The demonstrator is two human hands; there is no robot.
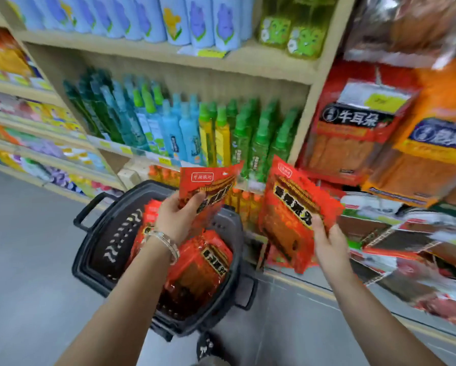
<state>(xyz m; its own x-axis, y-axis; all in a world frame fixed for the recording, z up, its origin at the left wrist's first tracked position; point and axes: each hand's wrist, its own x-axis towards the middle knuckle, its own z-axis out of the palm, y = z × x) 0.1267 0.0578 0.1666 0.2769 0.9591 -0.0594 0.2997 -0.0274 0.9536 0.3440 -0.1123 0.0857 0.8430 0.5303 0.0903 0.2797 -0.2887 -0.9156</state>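
Item 1. Two bare forearms, entering from the lower edge; a dark shoe (207, 347) showed between them on the grey floor (23, 260).

Item 2. Left hand (172, 220), silver bracelet (166, 243) at the wrist. Its fingers and thumb were clamped on the lower corner of the left packet (208, 188), a red snack pouch held upright above the basket.

Item 3. Right hand (327, 241), pinching the lower right edge of the right packet (290, 212), a matching red pouch tilted slightly. This one was held beside the basket, in front of the lowest shelf and well apart from the left packet.

Item 4. Dark plastic basket (116, 233) on the floor, handle (89, 210) folded down to the left. Inside lay several more red pouches (200, 268), piled under the left wrist.

Item 5. Wooden shelving (248, 64) behind. Middle shelf: green, blue and yellow spray bottles (195, 133) in rows. Top shelf: pale blue cans (168, 19).

Item 6. Orange and red hanging snack packs (351, 133) at right, blurred.
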